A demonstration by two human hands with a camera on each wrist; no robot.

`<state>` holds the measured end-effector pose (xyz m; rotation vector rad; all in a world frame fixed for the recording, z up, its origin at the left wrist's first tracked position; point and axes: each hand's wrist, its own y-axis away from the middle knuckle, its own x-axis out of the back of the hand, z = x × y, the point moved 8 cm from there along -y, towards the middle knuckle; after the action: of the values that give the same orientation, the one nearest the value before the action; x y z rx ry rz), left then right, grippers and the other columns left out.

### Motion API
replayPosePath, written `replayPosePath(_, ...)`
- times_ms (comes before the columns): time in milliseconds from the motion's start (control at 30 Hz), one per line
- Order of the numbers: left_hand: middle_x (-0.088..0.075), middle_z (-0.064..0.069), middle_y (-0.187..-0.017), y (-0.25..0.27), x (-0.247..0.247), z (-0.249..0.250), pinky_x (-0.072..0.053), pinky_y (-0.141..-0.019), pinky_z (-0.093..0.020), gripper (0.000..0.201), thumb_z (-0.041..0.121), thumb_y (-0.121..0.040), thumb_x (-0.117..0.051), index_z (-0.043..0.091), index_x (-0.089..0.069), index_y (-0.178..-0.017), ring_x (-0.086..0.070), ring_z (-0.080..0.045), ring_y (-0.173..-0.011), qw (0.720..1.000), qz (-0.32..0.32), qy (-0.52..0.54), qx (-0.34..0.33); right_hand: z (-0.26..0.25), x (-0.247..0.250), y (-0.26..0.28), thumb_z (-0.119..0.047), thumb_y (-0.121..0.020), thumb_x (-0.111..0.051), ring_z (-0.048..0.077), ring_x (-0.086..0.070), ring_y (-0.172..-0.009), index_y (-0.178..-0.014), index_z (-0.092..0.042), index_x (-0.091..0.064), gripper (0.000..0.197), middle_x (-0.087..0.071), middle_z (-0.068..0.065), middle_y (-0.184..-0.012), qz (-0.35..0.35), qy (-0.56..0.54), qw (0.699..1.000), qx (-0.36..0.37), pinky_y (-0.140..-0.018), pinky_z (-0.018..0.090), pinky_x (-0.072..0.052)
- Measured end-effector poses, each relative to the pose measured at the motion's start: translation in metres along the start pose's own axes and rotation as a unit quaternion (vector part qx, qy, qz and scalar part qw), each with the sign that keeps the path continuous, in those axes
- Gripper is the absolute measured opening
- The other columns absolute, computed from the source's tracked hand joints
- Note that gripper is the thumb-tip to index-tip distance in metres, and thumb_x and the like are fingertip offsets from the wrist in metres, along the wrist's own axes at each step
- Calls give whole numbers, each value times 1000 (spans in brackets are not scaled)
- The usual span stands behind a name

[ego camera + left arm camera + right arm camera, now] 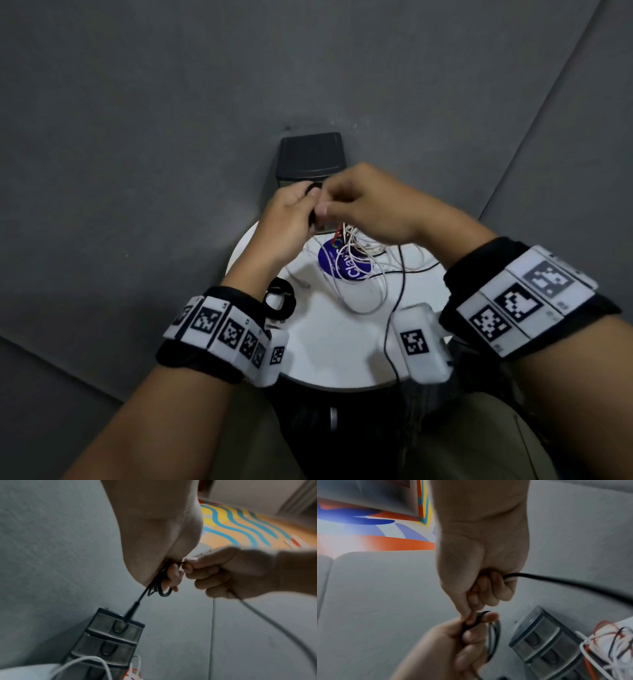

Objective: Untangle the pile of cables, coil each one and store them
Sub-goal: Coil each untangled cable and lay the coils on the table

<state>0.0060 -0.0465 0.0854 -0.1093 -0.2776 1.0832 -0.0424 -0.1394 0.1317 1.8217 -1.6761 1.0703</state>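
Note:
Both hands meet above the far edge of the round white table (325, 346). My left hand (291, 219) grips a small coil of black cable (159, 586), whose plug end (130, 613) hangs down. My right hand (363, 205) pinches the same black cable (556, 580) at the coil, and the rest of it trails out of the fist and down over the table's near edge (394, 329). A tangle of white, red and black cables (356, 253) lies on the table under the hands. A finished black coil (279, 301) rests at the table's left edge.
A dark stack of small drawers (310, 157) stands on the floor just beyond the table; its clear fronts (120, 630) show in the left wrist view. A round blue sticker (339, 263) lies under the tangle. Grey floor mats (137, 137) surround the table.

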Motion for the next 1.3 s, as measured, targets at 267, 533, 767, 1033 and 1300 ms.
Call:
replayPosePath(267, -30, 6, -58, 9, -10, 19, -12, -55, -27, 43, 25, -110, -33, -3, -65, -101, -16, -6, -46, 972, -109, 207, 35, 47, 32, 10, -25, -100, -62, -1, -37, -47, -83, -13, -57, 22, -44, -15, -57, 206, -161, 965, -39, -48, 11, -29)
replayPosePath(533, -68, 2, -73, 2, -3, 29, -55, -63, -22, 31, 13, -109, -41, -7, -57, -125, -66, -9, -64, 969, -25, 244, 3, 29, -32, 14, -18, -103, -52, 0, -39, -43, -77, -11, -64, 29, -47, -14, -51, 4, -134, 987, -91, -52, 21, -32)
replayPosePath(767, -67, 7, -69, -2, 8, 15, -47, -59, -19, 29, 10, -108, -42, 9, -64, -89, -59, -5, -61, 999, -3, -31, -9, 4, -11, 9, -11, -98, -59, -1, -53, -61, -73, -11, -65, 26, -67, -3, -70, -16, -151, 988, -35, -59, 15, -39)
replayPosePath(1033, -28, 6, -53, 7, -2, 31, -20, -42, -18, 41, 19, -108, -37, -6, -68, -96, -12, -8, -46, 979, -125, 160, 24, 15, 35, 9, -14, -105, -52, -2, -40, -43, -81, -9, -54, 24, -45, -18, -49, 157, -171, 973, -6, -46, 10, -32)
replayPosePath(1300, -67, -6, -75, 2, 2, 50, -48, -55, -15, 30, 12, -109, -39, -7, -60, -118, -58, -5, -53, 957, -50, 284, -16, 21, -23, 15, -19, -109, -40, 5, -29, -40, -86, -9, -56, 29, -41, -2, -53, 3, -263, 958, -114, -38, 17, -23)
